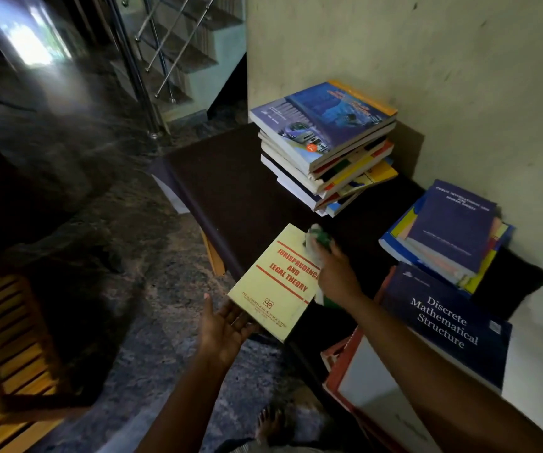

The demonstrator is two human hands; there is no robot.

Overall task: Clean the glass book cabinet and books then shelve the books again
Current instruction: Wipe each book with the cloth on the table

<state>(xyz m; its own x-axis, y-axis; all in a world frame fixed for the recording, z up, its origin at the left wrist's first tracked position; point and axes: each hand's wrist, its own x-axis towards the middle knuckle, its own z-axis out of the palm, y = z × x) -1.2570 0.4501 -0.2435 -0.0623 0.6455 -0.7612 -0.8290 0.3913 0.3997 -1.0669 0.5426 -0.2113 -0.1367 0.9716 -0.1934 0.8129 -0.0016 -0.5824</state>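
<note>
The spread left hand props a pale yellow paperback, "Jurisprudence and Legal Theory", while the right hand clutches a green-and-white cloth against it.

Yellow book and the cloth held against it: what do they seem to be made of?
The yellow book looks like paper with a thin card cover. The finish seems matte, since the red printed lettering shows no glare. The cloth looks like soft fabric, white and green, bunched in the right hand; blur hides its weave.
</note>
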